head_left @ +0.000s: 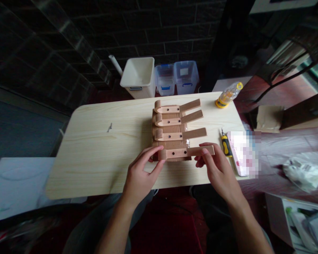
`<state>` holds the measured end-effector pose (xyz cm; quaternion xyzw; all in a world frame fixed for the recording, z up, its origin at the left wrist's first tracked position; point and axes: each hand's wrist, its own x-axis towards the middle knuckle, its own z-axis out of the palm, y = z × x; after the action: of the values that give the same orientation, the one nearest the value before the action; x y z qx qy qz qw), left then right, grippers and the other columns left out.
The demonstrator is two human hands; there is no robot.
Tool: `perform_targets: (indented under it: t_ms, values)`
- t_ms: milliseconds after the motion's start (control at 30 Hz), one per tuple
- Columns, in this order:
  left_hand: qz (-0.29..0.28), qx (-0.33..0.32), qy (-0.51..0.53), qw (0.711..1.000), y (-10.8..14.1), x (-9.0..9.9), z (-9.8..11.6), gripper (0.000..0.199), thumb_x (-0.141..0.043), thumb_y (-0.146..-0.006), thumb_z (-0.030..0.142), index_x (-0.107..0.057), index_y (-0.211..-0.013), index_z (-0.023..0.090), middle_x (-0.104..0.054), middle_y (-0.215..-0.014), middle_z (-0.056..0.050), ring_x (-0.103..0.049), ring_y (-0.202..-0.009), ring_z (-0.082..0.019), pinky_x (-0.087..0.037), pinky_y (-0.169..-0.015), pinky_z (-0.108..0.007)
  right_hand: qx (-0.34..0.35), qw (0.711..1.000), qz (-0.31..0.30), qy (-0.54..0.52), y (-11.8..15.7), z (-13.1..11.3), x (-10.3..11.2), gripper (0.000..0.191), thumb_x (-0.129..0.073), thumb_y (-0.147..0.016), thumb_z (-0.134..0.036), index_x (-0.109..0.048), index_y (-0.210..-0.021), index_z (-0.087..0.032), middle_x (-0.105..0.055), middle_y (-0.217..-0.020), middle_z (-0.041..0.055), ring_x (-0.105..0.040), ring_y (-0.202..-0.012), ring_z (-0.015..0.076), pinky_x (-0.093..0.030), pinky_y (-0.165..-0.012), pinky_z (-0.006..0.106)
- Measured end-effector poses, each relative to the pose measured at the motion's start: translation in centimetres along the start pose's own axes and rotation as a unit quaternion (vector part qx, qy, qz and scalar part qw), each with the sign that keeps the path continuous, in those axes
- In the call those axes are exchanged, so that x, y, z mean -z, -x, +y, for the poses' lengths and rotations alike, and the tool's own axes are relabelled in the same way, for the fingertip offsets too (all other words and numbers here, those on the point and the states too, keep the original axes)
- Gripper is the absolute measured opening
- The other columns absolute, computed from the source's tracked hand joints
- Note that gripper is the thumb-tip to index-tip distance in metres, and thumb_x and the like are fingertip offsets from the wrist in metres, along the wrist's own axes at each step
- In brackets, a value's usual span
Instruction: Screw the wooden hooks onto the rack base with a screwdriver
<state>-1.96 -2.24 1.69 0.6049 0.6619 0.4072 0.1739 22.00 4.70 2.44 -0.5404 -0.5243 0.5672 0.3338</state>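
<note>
Right hand (217, 173) is clenched on the right end of a drilled wooden strip (178, 153); left hand (140, 180) grasps its left end. The strip lies along the near edge of a wooden panel (169, 144), which bears three similar strips (169, 134). The panel stands mid-tabletop (95, 165), with wide open surface toward the left edge, where a small screw (110, 127) lies. A yellow-handled screwdriver (226, 146) sits near the right edge; a clear container on a yellow base (229, 94) occupies the far right corner. Beyond the far edge stand a cream bin (139, 77) and two clear storage boxes (182, 77) with blue handles, contents indiscernible.
</note>
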Motion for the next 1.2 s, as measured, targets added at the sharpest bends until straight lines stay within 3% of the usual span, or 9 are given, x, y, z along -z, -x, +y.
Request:
perform_targets:
  t_ms: [1200]
  values:
    - [0.009,0.018,0.017,1.000,0.3,0.1,-1.1,0.040,-0.077,-0.098,0.024,-0.071,-0.138,0.030,-0.078,-0.130,-0.005,-0.076,-0.110,-0.020,-0.064,-0.094,-0.031,-0.009,1.000,-0.017,-0.013,0.0,-0.1,-0.5,0.049,-0.057,-0.103,-0.069,-0.063,-0.126,-0.026,-0.074,-0.088,0.0026,-0.072,-0.084,0.0200,-0.056,-0.078,0.033]
